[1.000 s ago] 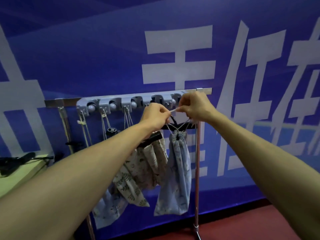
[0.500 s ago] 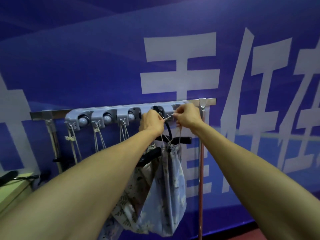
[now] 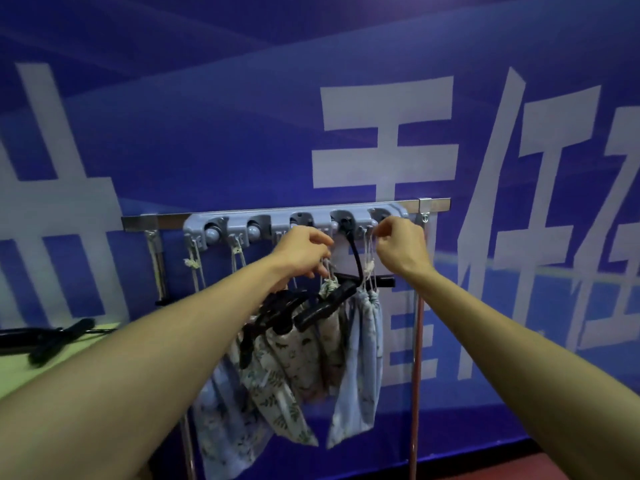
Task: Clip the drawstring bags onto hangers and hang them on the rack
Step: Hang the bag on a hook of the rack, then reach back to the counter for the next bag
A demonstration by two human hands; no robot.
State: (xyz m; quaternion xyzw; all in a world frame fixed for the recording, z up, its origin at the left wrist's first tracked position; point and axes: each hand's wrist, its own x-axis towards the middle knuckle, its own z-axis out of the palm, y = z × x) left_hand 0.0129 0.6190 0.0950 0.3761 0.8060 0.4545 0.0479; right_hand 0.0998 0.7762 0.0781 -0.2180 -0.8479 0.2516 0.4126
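Reaching up to the rack (image 3: 284,216) at 12 o'clock, both hands work just under its grey holder strip (image 3: 298,223). The left hand (image 3: 301,249) has its grip pinched together on a pale cord above a patterned drawstring bag (image 3: 277,372). The right hand (image 3: 403,249), at 1 o'clock, has its grip curled near the cords of a light blue bag (image 3: 360,368); whether it clamps them I cannot tell. A black hanger (image 3: 332,301) hooks into the strip between the hands. A worktop (image 3: 20,368) lies at 9 o'clock.
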